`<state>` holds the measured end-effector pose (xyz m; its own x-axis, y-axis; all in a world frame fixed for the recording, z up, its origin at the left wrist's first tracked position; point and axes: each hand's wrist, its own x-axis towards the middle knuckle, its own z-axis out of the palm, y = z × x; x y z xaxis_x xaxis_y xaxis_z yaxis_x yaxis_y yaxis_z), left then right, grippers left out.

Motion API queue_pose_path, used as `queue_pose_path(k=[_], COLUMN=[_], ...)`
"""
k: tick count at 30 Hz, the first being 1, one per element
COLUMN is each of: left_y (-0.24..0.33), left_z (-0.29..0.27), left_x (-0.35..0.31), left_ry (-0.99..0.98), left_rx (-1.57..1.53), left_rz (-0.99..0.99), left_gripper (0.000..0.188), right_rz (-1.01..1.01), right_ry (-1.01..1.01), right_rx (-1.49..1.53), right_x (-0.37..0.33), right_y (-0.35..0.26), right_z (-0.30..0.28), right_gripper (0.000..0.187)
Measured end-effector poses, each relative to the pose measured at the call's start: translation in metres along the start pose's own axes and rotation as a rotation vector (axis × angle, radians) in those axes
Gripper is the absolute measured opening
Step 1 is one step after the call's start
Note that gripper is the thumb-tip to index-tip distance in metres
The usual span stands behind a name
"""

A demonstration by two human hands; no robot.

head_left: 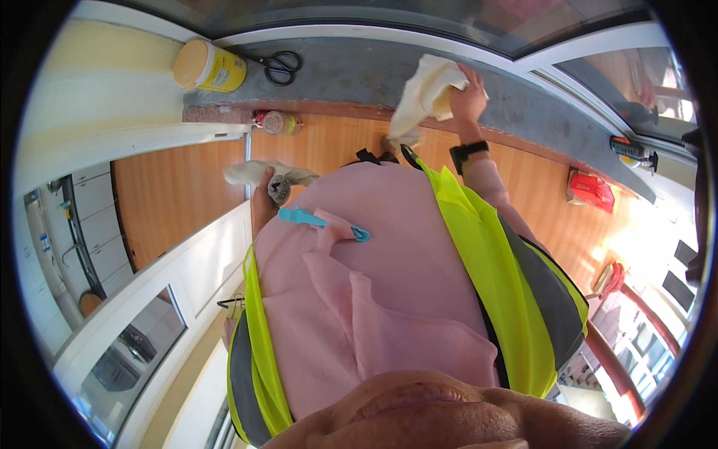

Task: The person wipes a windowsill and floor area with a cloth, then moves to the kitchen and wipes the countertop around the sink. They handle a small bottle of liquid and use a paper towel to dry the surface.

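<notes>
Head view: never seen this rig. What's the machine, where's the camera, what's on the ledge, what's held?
There is no machine: these are a person's two bare hands. The single picture comes from a wide fisheye camera on the wearer's head, looking down, so straight edges bend. The big shape in the middle is the wearer's pink top and neon-yellow and grey vest.

On the long grey ledge are a yellow cylindrical tub with a pale orange lid and black-handled scissors.

The right hand holds a cream cloth at the ledge. The left hand, partly hidden, is at a whitish cloth; its grip is unclear.
</notes>
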<state>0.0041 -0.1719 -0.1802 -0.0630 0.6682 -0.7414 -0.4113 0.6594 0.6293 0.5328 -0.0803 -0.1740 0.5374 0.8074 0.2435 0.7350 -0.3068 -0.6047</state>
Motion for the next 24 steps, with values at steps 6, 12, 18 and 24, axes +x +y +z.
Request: queue_pose_path(k=[6, 12, 18, 24], left_y=[-0.01, -0.01, -0.031, -0.079], left_z=[-0.008, -0.006, -0.026, -0.058], left_x=[-0.015, -0.057, -0.06, -0.043], left_ry=[0.126, 0.271, 0.232, 0.317], left_rx=[-0.276, -0.253, -0.233, -0.162], left_rz=[0.006, -0.018, -0.065, -0.093], left_gripper=[0.03, 0.027, 0.031, 0.041], right_rz=[-0.267, -0.349, -0.347, -0.605], right_ry=[-0.38, -0.402, -0.324, -0.525], right_rx=[-0.29, -0.387, -0.074, 0.224], right_x=[-0.019, -0.014, 0.008, -0.038], right_y=[-0.014, 0.001, -0.017, -0.068], right_z=[0.053, 0.066, 0.049, 0.032], right_gripper=[0.092, 0.085, 0.048, 0.052])
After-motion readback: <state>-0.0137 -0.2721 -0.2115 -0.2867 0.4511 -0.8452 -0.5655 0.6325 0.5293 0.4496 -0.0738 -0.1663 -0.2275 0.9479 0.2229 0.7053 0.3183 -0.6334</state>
